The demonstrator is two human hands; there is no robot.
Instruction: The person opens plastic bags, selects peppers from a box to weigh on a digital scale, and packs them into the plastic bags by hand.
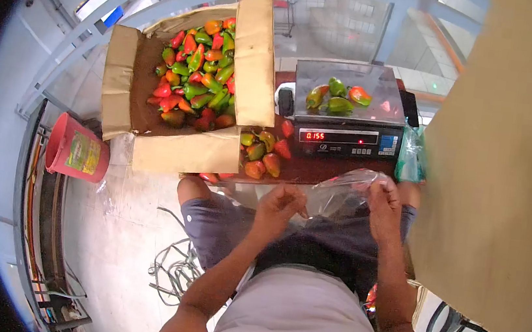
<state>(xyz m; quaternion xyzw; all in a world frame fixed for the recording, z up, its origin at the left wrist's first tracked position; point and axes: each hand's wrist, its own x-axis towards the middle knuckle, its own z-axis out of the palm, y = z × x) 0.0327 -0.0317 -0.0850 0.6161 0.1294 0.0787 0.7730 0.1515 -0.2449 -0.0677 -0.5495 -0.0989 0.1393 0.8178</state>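
Note:
A clear plastic bag is stretched between my two hands above my lap. My right hand pinches its upper right edge. My left hand has its fingers closed at the bag's left side. Just beyond the bag stands a digital scale with red digits reading 0.155. On its metal pan lie several peppers, green and red. More loose peppers rest on the dark red table left of the scale.
An open cardboard box full of red and green peppers stands at the left. A pink bucket and a coiled cord are on the floor. A large cardboard sheet fills the right side. Plastic bags hang beside the scale.

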